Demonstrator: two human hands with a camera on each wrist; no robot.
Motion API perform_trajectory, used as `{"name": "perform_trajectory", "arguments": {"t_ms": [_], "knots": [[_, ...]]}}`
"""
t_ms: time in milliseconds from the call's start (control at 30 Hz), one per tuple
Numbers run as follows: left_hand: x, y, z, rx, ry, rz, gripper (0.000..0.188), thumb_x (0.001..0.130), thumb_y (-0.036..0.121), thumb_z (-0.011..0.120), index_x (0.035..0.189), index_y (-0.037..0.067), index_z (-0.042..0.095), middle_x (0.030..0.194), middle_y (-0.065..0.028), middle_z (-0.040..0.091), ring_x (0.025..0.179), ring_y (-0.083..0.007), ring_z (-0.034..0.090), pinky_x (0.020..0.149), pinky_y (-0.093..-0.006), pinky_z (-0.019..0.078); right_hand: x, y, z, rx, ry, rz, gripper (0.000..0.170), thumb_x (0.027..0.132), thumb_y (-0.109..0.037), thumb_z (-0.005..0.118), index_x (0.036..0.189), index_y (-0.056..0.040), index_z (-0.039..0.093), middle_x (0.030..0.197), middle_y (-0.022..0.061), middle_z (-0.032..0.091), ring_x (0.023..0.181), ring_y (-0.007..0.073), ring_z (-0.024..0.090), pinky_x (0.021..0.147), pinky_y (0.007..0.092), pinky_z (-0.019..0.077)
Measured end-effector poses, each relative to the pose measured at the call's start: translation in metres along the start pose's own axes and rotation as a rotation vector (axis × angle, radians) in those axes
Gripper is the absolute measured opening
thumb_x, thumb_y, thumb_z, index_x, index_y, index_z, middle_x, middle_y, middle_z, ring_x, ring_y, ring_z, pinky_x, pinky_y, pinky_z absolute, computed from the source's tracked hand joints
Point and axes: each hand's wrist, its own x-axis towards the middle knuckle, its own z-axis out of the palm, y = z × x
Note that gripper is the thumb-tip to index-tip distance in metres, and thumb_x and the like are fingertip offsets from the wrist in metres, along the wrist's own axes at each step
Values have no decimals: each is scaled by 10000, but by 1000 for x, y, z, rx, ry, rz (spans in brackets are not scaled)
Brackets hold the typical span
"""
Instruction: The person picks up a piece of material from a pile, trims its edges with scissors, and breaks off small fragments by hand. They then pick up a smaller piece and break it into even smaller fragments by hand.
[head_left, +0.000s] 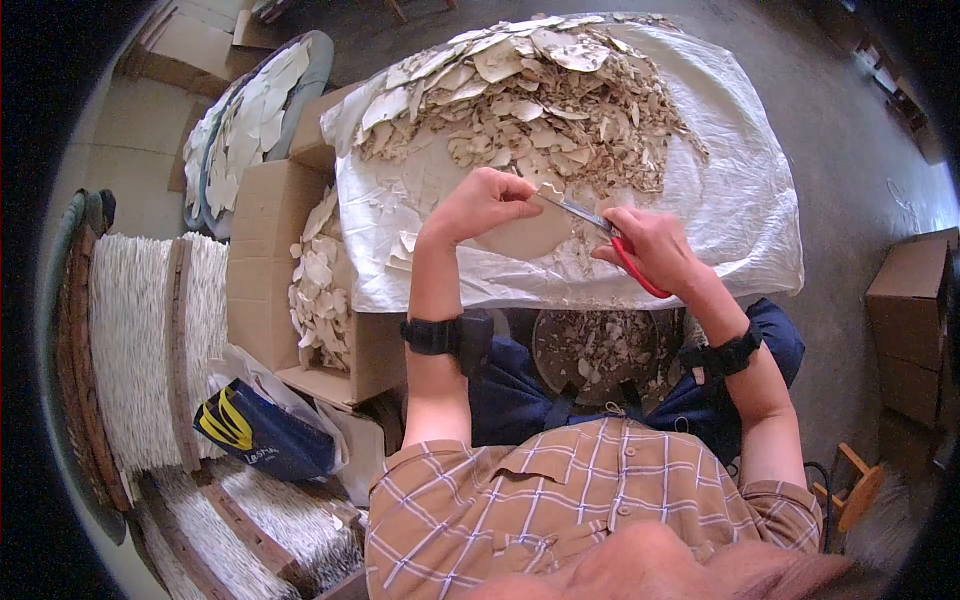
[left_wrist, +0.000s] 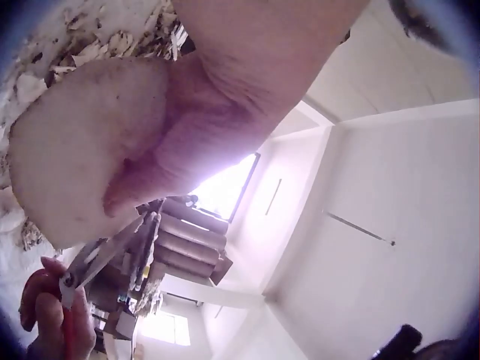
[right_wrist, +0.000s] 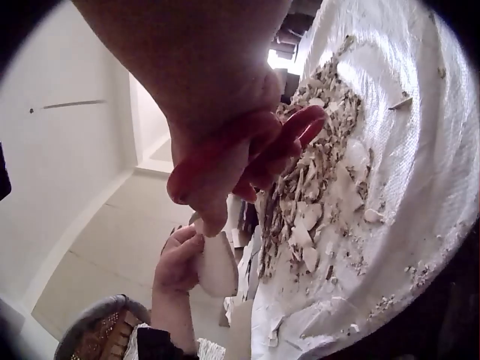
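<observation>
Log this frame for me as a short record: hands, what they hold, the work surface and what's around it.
left hand: pinches a pale flat piece
right hand: grips red-handled scissors
scissor blades: at the piece's edge, near the left hand
right hand position: across from the left, over the white sheet
on sheet: heap of pale pieces and scraps
beside sheet: open cardboard box holding pale pieces
material: cannot tell

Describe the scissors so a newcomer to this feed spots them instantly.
Find the big white sheet heaped with pale flakes. Over its near side, the right hand grips the scissors, blades pointing toward the pale piece in the left hand. Bright red handles set them apart from the pale pieces around.
</observation>
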Motion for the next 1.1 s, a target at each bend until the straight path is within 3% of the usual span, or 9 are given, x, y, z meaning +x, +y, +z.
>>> {"name": "perform_trajectory", "arguments": {"t_ms": [300, 367, 400, 467, 500, 600, 700, 1033, 1100], "knots": [[1, -4, -2, -44, -29, -12, 145, 720, 119, 634, 676, -2, 567, 594, 26, 518, 548, -25, 420, 475, -206, 342, 2, -3, 10, -26, -78, 162, 346, 761, -382, 586, 780, -51, 485, 670, 172, 558, 635, 349, 562, 531, 409, 424], [7, -11, -2, -163, 317, -72, 121, 739, 106, 615, 742, 4, 552, 643, 1, 550, 562, -49, 486, 500, -199, 391, 5, 0, 13, 51, 45, 281, 343, 758, -384, 591, 780, -58, 488, 677, 175, 554, 643, 345, 559, 538, 407, 418], [9, -8, -2, -156, 324, -61, 121, 739, 106, 615, 742, 4, 552, 643, 1, 550, 562, -49, 486, 500, -199, 391, 8, 0, 12, 46, 56, 272, 343, 758, -384, 591, 780, -58, 488, 677, 175, 554, 643, 345, 559, 538, 407, 418], [13, -2, 0, -744, 740, -91, 119, 746, 73, 592, 816, 5, 524, 711, -35, 573, 587, -111, 558, 547, -226, 463, 10, 1, 8, 135, 95, 397, 343, 763, -375, 593, 812, -50, 495, 683, 170, 554, 645, 335, 558, 554, 392, 421], [17, -7, 0, -971, 763, -16, 114, 738, 36, 570, 836, 14, 515, 766, -68, 586, 644, -172, 596, 615, -282, 512, 12, 2, 9, 129, 105, 396, 343, 763, -375, 593, 812, -50, 495, 683, 170, 554, 645, 335, 558, 554, 392, 421], [24, -21, 8, -1393, 781, 11, 124, 727, 20, 566, 841, 21, 516, 807, -92, 590, 695, -184, 600, 640, -294, 514, 13, 2, 16, 365, 125, 427, 356, 776, -374, 582, 879, -41, 513, 688, 162, 553, 652, 325, 558, 574, 374, 428], [26, -21, 18, -1445, 732, 48, 168, 723, 16, 561, 884, 14, 512, 831, -102, 592, 756, -198, 598, 700, -311, 512, 13, -2, 19, 400, 139, 372, 407, 786, -394, 562, 959, -28, 517, 706, 170, 559, 667, 333, 560, 589, 367, 429], [25, -5, 34, -1392, 605, 79, 244, 708, 13, 551, 946, -14, 505, 904, -112, 575, 805, -230, 586, 756, -328, 499, 13, -2, 16, 685, 88, 496, 374, 811, -407, 537, 897, -44, 514, 645, 91, 537, 575, 172, 519, 541, 300, 428], [20, 1, 31, -1115, 433, 49, 323, 697, 4, 554, 1009, -36, 479, 945, -131, 561, 853, -248, 575, 766, -340, 495, 14, -6, 7, 775, 89, 609, 344, 823, -391, 524, 875, -51, 509, 648, 58, 539, 555, 143, 511, 501, 266, 422]]}}
